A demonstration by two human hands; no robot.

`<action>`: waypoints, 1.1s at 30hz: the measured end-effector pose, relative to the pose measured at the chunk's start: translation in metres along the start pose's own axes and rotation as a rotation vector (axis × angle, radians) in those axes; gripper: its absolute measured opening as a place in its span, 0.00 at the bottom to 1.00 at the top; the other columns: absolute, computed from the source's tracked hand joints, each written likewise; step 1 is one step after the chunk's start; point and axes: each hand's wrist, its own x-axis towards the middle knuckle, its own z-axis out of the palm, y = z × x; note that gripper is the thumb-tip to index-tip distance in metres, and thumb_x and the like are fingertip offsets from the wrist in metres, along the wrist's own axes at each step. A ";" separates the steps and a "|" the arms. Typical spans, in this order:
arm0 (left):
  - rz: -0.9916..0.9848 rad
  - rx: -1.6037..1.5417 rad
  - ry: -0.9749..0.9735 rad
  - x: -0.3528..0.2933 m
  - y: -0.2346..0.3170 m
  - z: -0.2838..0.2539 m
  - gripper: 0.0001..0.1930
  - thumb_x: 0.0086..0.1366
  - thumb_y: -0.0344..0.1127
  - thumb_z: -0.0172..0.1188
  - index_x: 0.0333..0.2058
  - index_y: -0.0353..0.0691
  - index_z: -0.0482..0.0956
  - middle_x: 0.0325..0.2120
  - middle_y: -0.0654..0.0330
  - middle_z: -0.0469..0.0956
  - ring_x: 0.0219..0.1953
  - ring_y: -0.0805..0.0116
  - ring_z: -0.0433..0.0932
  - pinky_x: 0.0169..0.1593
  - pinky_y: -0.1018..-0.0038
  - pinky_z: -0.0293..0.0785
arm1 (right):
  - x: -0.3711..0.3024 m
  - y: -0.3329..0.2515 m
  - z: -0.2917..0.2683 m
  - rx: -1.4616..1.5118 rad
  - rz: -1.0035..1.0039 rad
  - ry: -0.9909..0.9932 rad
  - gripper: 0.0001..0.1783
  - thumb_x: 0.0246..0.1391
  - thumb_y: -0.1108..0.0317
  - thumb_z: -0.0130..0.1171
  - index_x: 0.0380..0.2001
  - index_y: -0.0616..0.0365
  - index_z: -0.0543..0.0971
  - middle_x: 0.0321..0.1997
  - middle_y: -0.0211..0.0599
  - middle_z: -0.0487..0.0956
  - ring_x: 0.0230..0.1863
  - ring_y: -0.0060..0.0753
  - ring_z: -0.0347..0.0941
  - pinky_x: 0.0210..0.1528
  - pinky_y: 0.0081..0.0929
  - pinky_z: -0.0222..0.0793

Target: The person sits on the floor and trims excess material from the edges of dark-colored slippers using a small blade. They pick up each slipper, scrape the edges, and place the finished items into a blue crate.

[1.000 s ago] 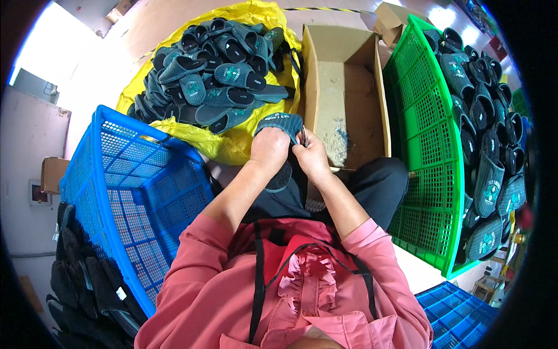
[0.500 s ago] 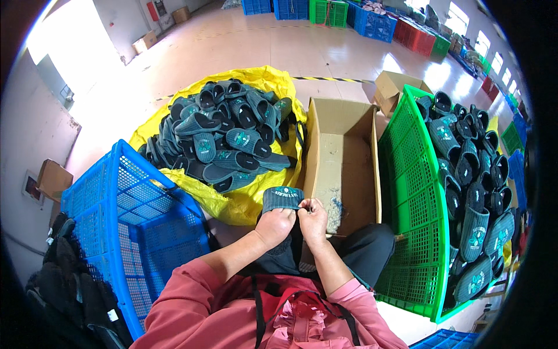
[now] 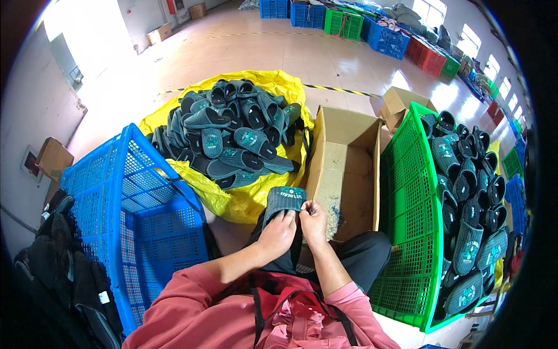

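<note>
A dark grey ribbed slipper (image 3: 286, 200) with a green patch and pale lettering on its upper is held over my lap. My left hand (image 3: 278, 234) grips it at the opening, with the fingertips partly hidden inside. Close against the slipper's right edge, my right hand (image 3: 314, 223) is closed in a pinch. A small dark thing shows at its fingertips, too small to name. Beyond my hands, many similar slippers (image 3: 224, 131) lie heaped in a yellow sack (image 3: 235, 209).
To the right of my hands is an open cardboard box (image 3: 349, 139) with pale fluff and thread scraps at its near end. A green crate (image 3: 410, 215) full of slippers stands at right. At left is a blue crate (image 3: 165, 232), with dark slippers (image 3: 55, 267) piled beyond it.
The slipper's upper has turned more toward me. My left hand's fingers have shifted onto its opening, while the right stays pinched at its edge. The whole view has swung slightly.
</note>
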 end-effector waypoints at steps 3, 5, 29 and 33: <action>0.125 0.079 0.225 -0.025 -0.003 0.006 0.17 0.60 0.32 0.50 0.41 0.23 0.76 0.55 0.35 0.70 0.61 0.45 0.68 0.62 0.61 0.67 | 0.000 0.000 0.003 0.011 -0.030 -0.056 0.02 0.47 0.79 0.56 0.24 0.62 0.74 0.23 0.32 0.72 0.26 0.22 0.67 0.31 0.23 0.65; 0.122 0.110 0.168 -0.025 -0.007 0.007 0.16 0.60 0.32 0.50 0.39 0.23 0.77 0.53 0.35 0.71 0.60 0.45 0.69 0.62 0.61 0.67 | 0.000 -0.015 0.001 -0.099 -0.043 -0.095 0.01 0.46 0.79 0.56 0.24 0.63 0.74 0.23 0.36 0.73 0.26 0.26 0.68 0.32 0.25 0.67; 0.019 0.174 0.146 0.090 -0.026 0.005 0.15 0.61 0.39 0.52 0.42 0.37 0.79 0.43 0.47 0.76 0.49 0.49 0.74 0.54 0.58 0.69 | -0.024 -0.023 -0.052 0.526 0.356 -0.154 0.09 0.63 0.71 0.57 0.45 0.60 0.77 0.41 0.30 0.78 0.41 0.22 0.73 0.49 0.22 0.69; 0.176 0.083 0.094 0.070 -0.010 0.009 0.24 0.68 0.42 0.45 0.59 0.39 0.70 0.61 0.50 0.68 0.64 0.53 0.65 0.69 0.56 0.55 | -0.003 -0.029 -0.072 0.497 0.326 0.014 0.19 0.66 0.57 0.54 0.52 0.58 0.74 0.40 0.30 0.78 0.36 0.19 0.71 0.40 0.22 0.63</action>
